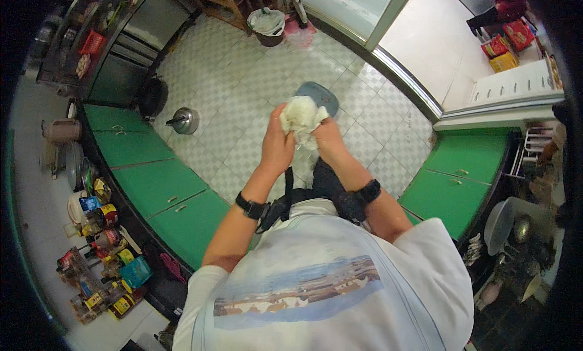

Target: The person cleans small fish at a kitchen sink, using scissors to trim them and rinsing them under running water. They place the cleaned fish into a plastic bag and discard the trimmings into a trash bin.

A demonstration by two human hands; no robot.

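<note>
Both my hands hold a bunched, pale cream cloth (299, 116) out in front of my body. My left hand (278, 143) grips its left side with the thumb towards me. On its right side, my right hand (329, 136) is closed around a fold of it. Thin light streaks, perhaps water, show just under the cloth. A grey-blue plastic basin or stool (321, 95) stands on the tiled floor beyond my hands and is partly covered by them in the view. Dark bands are on both wrists.
A metal kettle (183, 121) and a black pan (153, 97) are on the floor at left. A lined bin (268, 26) stands at the far side. Green cabinets (157, 182) with bottles on the counter run along the left, more green cabinets (460, 178) along the right. A sliding-door track (405, 82) crosses the upper right.
</note>
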